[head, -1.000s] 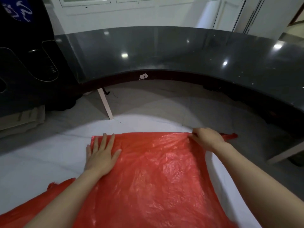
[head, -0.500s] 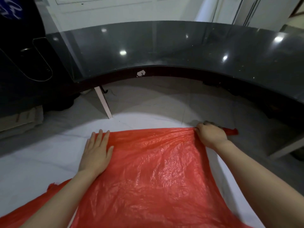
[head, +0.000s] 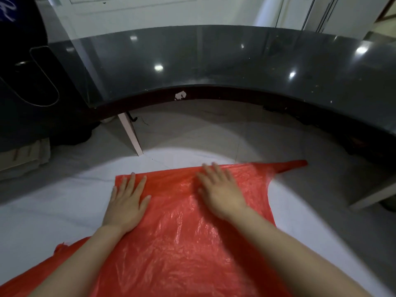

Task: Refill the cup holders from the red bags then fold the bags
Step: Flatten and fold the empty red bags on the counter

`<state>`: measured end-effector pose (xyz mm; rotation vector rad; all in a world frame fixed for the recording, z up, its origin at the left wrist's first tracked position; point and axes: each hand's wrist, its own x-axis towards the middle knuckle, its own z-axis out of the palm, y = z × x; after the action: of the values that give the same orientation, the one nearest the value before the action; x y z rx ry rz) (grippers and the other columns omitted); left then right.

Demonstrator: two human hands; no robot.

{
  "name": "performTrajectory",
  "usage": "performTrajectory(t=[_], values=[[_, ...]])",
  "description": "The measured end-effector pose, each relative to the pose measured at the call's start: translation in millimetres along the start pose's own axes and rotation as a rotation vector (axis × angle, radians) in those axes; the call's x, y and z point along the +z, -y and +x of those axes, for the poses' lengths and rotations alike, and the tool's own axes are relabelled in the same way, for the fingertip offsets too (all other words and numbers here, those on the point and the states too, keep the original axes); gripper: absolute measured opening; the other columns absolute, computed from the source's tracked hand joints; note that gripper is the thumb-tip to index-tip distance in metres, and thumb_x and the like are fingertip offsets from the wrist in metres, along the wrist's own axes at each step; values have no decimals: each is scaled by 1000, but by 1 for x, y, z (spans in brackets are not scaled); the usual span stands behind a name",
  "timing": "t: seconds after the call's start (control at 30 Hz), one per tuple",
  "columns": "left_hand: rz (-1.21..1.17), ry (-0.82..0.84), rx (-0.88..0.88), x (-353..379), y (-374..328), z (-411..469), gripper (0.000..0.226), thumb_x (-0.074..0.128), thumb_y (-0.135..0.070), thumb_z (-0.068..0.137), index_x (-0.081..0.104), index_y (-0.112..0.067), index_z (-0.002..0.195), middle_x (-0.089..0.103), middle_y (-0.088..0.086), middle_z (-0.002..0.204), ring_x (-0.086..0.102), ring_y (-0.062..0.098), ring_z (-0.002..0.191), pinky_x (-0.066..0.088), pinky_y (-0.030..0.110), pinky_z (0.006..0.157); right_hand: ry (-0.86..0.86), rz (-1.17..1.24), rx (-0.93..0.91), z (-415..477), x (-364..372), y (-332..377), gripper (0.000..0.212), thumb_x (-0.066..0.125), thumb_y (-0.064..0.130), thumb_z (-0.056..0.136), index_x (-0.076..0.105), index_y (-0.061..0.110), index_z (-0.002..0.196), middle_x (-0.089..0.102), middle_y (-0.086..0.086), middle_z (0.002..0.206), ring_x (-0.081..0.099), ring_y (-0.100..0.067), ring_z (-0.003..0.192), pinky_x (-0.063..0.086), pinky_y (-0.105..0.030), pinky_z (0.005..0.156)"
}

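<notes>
We press our left hand (head: 126,200) and right hand (head: 220,189) flat, fingers straight and gripping nothing, on the crinkled red plastic bag (head: 182,236), spread on the white floor (head: 42,211) before the curved black counter (head: 235,67).

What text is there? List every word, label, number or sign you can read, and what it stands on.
Nothing can be read.
White scrawl on the dark panel, top left: cut off, illegible.
White scrap on the counter edge: no letters show.
Red bag: no print shows.
</notes>
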<state>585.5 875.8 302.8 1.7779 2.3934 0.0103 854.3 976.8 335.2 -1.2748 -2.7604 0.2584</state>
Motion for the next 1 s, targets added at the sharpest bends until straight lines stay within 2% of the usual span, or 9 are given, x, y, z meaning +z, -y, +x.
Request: performTrajectory(t=[0.07,0.17,0.4,0.5,0.57,0.67,0.83,0.9,1.0], values=[[-10,15,-26,0,1,2,73,2,-67,82,-13,-36,146,-15,2,158,-17,22,145,-9,37,117,111,12,-48,1,12,17,58,27,56,96,17,37,150,-2,3,161,-12,-26,147,-12,-54,112],[-8,30,-59,0,2,4,67,6,-68,85,-13,-43,145,-16,5,158,-19,27,144,-8,41,117,199,-7,78,4,22,5,67,20,72,88,0,48,148,-18,2,159,-26,-34,141,-16,-57,112],[-8,68,-91,-1,1,8,70,-1,-74,78,-15,-51,142,-18,4,158,-19,32,144,-7,44,117,107,-22,439,-13,8,-75,74,21,79,82,4,49,148,-8,-17,159,-12,-38,145,-6,-50,116],[-8,116,-107,-6,-2,11,69,6,-75,82,-12,-50,144,-19,3,158,-16,36,143,-4,48,118,114,-53,534,-19,0,-89,76,19,79,83,6,45,149,-5,-18,159,-9,-41,144,-4,-53,114],[-21,90,-122,-16,-5,16,72,15,-77,83,-12,-50,144,-21,-1,157,-17,36,143,-5,50,116,71,-65,518,-17,-8,-83,75,22,74,86,9,38,150,1,-14,160,-5,-40,145,-1,-53,114],[-65,-36,-91,-30,-15,12,74,17,-75,84,-12,-47,145,-22,-7,156,-22,25,143,-3,51,115,-4,-42,387,-15,-15,-56,72,26,66,92,9,31,152,4,-6,161,-5,-31,147,-1,-51,116],[-247,-89,-26,-47,-17,-23,71,29,-55,95,-5,-28,152,-13,-2,159,-8,17,147,12,47,118,4,96,242,-20,-13,12,70,33,56,95,10,25,153,0,-4,162,-7,-23,148,0,-43,118],[-292,-92,-20,-50,-7,-41,72,36,-46,97,-3,-21,152,-11,2,159,-2,19,147,12,39,119,22,119,222,-28,-9,35,70,34,55,96,8,25,153,-2,-4,161,-9,-23,148,0,-42,118],[-378,-58,-51,-52,10,-67,70,41,-34,99,-1,-19,153,-7,6,160,8,26,147,18,39,117,44,145,227,-39,-7,62,70,35,53,97,8,23,154,-4,-5,161,-9,-24,147,2,-41,118]])
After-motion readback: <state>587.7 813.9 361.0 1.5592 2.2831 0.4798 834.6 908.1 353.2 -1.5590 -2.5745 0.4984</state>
